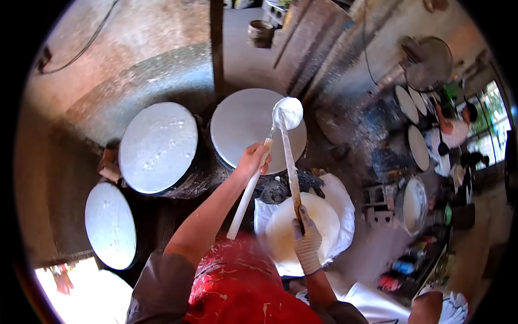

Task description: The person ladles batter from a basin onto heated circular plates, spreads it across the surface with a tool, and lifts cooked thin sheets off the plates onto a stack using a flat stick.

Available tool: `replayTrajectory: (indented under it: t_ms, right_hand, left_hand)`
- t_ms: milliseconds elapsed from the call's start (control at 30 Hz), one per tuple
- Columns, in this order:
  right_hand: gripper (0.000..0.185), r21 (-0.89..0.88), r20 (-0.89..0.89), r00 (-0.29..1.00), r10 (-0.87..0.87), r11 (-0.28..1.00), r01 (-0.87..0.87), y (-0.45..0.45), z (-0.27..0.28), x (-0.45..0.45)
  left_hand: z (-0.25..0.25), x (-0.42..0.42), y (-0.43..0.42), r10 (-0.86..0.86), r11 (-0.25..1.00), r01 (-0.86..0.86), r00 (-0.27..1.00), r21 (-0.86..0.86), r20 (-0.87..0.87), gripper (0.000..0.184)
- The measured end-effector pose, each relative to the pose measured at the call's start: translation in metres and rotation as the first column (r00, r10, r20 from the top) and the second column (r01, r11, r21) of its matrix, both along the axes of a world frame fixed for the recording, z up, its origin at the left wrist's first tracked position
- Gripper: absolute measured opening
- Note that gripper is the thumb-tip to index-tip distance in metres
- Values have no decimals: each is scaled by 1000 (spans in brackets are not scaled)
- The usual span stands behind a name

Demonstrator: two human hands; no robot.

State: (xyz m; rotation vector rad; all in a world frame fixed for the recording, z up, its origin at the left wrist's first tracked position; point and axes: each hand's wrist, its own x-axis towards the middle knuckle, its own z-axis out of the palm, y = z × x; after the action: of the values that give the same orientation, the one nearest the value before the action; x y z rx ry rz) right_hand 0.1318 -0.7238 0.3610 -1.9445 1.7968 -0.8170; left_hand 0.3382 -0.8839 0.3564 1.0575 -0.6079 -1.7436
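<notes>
My bare left hand (253, 160) is wrapped round the white handle of a ladle (288, 112), whose bowl is coated in white liquid and held over the edge of a round flat griddle (243, 127). My right hand (308, 243), in a striped knit glove, grips a long batter-smeared stick (291, 173). The stick's upper end overlaps the ladle bowl; whether they touch I cannot tell. Below the right hand stands a round container of creamy white batter (275, 227), with white cloth (342, 208) around it.
Two more round griddles (159, 148) (110, 227) lie to the left. At right, a co-worker (456, 132) is by several round plates (418, 148). A metal basin (413, 205) stands near concrete blocks (380, 216). Another person's arm (426, 309) shows at lower right. A bucket (260, 33) is at the back.
</notes>
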Motion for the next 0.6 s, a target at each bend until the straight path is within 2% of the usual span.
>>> replayTrajectory:
  t_ms: [67, 100, 167, 200, 300, 333, 367, 400, 433, 467, 500, 567, 600]
  right_hand:
    - [44, 99, -104, 991, -85, 991, 95, -5, -15, 4]
    - [44, 94, -101, 987, -122, 987, 132, -3, -26, 6]
    - [44, 270, -168, 956, -239, 922, 278, 1, -39, 9]
    - [45, 268, -100, 957, -273, 919, 290, 7, -42, 15]
    - [43, 261, -106, 939, -327, 902, 344, 0, -48, 44]
    - [43, 339, -147, 915, -376, 850, 404, -9, -49, 54]
    - [43, 338, -150, 907, -393, 842, 420, -11, -61, 59]
    - [42, 336, -145, 897, -418, 831, 442, -14, -80, 61]
    - [42, 331, -142, 886, -441, 823, 462, -18, -86, 66]
    - [44, 417, -156, 878, -453, 775, 475, -18, -86, 71]
    - [44, 415, -163, 872, -461, 770, 484, -14, -93, 75]
    - [45, 306, 273, 814, -513, 849, 432, -2, -98, 90]
    - [43, 160, 269, 859, -435, 900, 405, 8, -87, 100]
  left_hand:
    - [-9, -10, -18, -69, 996, 75, 990, -42, 127, 24]
    - [-17, -12, -26, -106, 993, 113, 986, -47, 130, 24]
    - [-33, -12, -46, -187, 968, 219, 957, -126, 220, 23]
    - [-39, -14, -51, -211, 962, 242, 953, -124, 217, 23]
    - [-50, -15, -61, -274, 934, 325, 917, -147, 289, 20]
    - [-54, -14, -63, -277, 924, 353, 884, -150, 376, 26]
    - [-56, -13, -67, -270, 913, 377, 847, -157, 459, 34]
    - [-58, -11, -70, -284, 907, 390, 844, -157, 454, 34]
    - [-59, -7, -76, -236, 860, 463, 733, -215, 639, 35]
    - [-60, -5, -83, -152, 803, 540, 596, -253, 789, 37]
    - [-61, -4, -87, -159, 798, 545, 600, -255, 784, 37]
    - [-57, 1, -93, 204, 656, 635, 372, -409, 905, 39]
    - [-52, 5, -96, 200, 652, 639, 375, -409, 905, 39]
